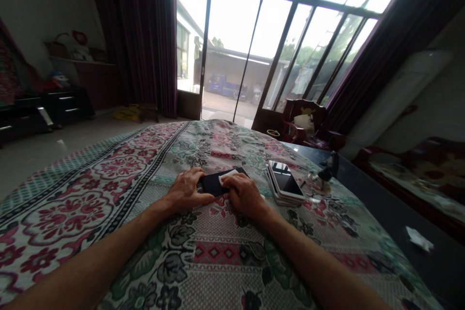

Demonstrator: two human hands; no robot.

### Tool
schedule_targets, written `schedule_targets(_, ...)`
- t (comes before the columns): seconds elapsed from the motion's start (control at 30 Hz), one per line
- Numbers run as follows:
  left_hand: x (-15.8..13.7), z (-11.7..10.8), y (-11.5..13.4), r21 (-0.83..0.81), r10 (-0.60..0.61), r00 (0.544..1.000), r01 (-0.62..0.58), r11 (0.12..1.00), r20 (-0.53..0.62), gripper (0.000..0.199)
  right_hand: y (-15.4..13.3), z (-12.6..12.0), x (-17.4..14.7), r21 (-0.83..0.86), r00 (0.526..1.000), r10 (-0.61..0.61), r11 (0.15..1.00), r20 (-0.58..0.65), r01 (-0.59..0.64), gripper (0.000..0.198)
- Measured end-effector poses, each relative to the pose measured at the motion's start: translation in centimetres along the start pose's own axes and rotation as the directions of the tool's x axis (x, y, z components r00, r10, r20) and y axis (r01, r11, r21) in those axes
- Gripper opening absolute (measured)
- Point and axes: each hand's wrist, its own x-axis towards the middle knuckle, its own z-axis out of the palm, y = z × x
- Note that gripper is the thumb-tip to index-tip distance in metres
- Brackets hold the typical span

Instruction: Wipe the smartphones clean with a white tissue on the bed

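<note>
Flowered tablecloth [76,215] — bright windows [236,19] behind | left hand [186,190] on dark device [211,184]

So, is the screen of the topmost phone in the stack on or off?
Apparently off: the topmost phone's screen is dark, apart from what looks like a window reflection.

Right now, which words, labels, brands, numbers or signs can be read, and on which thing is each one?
No text can be read.
Dark flat device in the left hand: none legible.
Stacked devices: none legible.
Blue thing outside: too blurred to tell.
</note>
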Motion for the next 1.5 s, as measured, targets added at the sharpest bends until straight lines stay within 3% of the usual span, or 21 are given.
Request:
schedule_targets(0.2,0.2,0.0,-0.7,-0.026,0.022,0.999,-0.022,0.999,0.031,0.063,-2.4,0.2,-0.3,0.147,0.997,0.012,0.989,0.081,-0.024,0.024)
schedule_targets(0.3,0.2,0.1,-1.0,-0.041,0.034,0.999,-0.033,0.999,0.021,0.064,-2.3,0.0,-0.1,0.145,0.996,0.084,0.986,0.012,-0.085,0.028)
schedule_targets(0.4,0.1,0.0,-1.5,-0.053,0.031,0.999,-0.03,0.998,0.02,0.067,-1.0,-0.3,0.3,0.03,0.97,0.182,0.983,-0.161,-0.18,0.035)
schedule_targets(0.47,0.2,-0.2,-2.0,-0.07,0.02,0.999,-0.017,0.997,0.029,0.072,0.0,-0.5,0.5,-0.068,0.952,0.218,0.969,-0.214,-0.237,0.04)
schedule_targets(0.67,0.3,-0.8,-2.7,-0.083,0.033,0.996,-0.026,0.996,0.085,0.068,0.7,-0.8,0.5,-0.328,0.918,0.389,0.86,-0.076,-0.391,0.035)
schedule_targets(0.97,0.2,-0.3,-2.9,-0.077,0.063,0.997,-0.059,0.995,0.054,0.065,-1.4,0.5,1.5,-0.244,0.964,0.24,0.947,0.112,-0.207,0.041)
schedule_targets(1.23,0.6,-0.5,-2.8,-0.088,0.107,0.992,-0.101,0.991,0.066,0.056,-2.5,1.4,1.8,-0.039,0.967,-0.025,0.999,0.253,0.036,0.044)
schedule_targets(1.5,0.6,-0.4,-3.1,-0.106,0.115,0.991,-0.107,0.989,0.075,0.058,-2.6,1.8,1.5,-0.096,0.965,-0.029,0.994,0.26,0.056,0.045)
